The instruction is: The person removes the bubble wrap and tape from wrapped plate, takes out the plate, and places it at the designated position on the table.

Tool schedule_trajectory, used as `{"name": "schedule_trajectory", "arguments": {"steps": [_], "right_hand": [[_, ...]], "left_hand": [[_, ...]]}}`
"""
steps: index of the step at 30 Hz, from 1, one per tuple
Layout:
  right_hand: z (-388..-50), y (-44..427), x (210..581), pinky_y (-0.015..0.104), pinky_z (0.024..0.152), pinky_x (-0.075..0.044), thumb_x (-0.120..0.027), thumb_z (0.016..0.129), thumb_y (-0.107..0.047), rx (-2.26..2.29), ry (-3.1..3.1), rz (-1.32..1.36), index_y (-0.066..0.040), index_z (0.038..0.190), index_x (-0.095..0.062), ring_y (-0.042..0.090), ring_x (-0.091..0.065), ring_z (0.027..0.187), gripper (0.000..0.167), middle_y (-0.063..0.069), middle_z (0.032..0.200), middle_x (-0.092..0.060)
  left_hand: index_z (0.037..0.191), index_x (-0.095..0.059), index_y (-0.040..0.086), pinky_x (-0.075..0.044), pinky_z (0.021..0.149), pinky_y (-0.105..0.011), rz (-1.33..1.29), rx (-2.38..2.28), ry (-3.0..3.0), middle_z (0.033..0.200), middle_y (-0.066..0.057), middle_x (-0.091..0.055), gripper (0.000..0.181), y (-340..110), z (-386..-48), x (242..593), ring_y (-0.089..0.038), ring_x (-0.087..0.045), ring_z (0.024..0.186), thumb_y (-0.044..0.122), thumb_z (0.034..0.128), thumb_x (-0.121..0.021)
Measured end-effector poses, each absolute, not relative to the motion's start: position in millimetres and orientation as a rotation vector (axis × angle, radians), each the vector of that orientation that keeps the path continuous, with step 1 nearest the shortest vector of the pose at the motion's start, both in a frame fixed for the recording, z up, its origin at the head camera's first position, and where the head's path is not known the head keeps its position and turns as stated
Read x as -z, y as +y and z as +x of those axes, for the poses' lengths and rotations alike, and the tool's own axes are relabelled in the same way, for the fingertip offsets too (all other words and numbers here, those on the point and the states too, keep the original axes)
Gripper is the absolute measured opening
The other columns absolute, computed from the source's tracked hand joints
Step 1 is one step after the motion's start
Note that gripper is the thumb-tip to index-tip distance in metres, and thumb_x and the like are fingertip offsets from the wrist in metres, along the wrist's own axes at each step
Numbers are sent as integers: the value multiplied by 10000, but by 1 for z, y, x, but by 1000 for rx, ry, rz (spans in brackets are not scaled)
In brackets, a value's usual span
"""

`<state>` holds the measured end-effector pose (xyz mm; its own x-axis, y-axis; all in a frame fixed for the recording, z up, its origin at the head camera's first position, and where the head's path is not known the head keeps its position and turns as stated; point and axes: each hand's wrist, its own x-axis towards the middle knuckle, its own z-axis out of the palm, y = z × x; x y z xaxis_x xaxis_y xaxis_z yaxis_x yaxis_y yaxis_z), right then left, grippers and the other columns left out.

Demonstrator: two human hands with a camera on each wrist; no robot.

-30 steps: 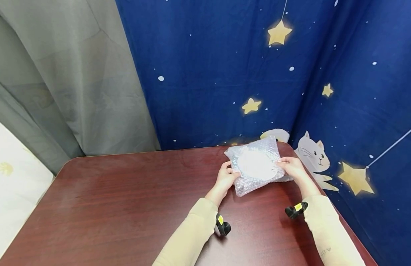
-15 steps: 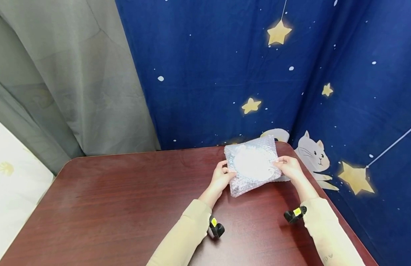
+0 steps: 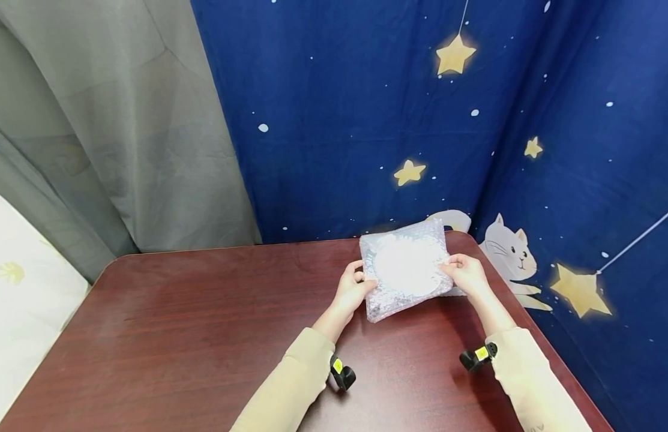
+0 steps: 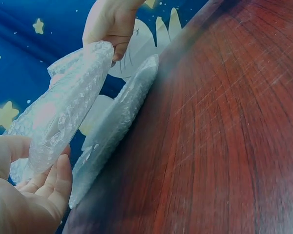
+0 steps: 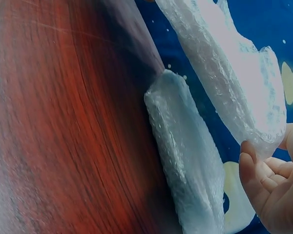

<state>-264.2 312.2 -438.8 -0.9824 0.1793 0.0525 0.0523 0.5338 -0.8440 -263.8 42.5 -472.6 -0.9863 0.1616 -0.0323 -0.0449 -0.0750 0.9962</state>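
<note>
A bubble-wrapped package (image 3: 406, 264) with a bright white round shape showing through is held up above the table's far right corner. My left hand (image 3: 351, 291) pinches its left edge between thumb and fingers. At the opposite edge, my right hand (image 3: 469, 275) grips the wrap between thumb and fingers. Both wrist views show a gap beneath it, where a second bubble-wrapped package (image 4: 118, 124) lies on the table. In the head view the held package hides most of this lower one (image 3: 455, 292). What the wraps contain cannot be made out clearly.
The reddish-brown wooden table (image 3: 204, 336) has its right edge close beside my right arm. Behind it hang a grey curtain (image 3: 150, 150) and a blue star-patterned curtain (image 3: 339, 120). A white cloth (image 3: 20, 312) hangs at the left.
The held package has shifted a little to the left, and both hands have moved with it, still gripping its edges. The lower package appears to stay in place.
</note>
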Motion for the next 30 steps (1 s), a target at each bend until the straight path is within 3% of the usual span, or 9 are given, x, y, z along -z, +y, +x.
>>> {"name": "schedule_trajectory", "arguments": {"steps": [13, 30], "right_hand": [[-256, 292, 435, 207, 474, -410, -701, 823, -53, -1492, -2522, -158, 58, 874, -533, 59, -470, 521, 208, -28, 622, -520], [-245, 267, 430, 200, 482, -423, -694, 829, -30, -1632, -2448, -149, 34, 889, -488, 66, -473, 525, 224, 14, 680, -521]], "left_hand": [[1357, -411, 6, -487, 657, -261, 124, -2212, 2037, 865, -83, -626, 593, 23, -256, 470, -155, -565, 713, -33, 814, -646], [1362, -421, 11, -491, 709, -282, 121, -2187, 2091, 865, -72, -630, 617, -3, -251, 459, -162, -572, 746, -28, 790, -647]]}}
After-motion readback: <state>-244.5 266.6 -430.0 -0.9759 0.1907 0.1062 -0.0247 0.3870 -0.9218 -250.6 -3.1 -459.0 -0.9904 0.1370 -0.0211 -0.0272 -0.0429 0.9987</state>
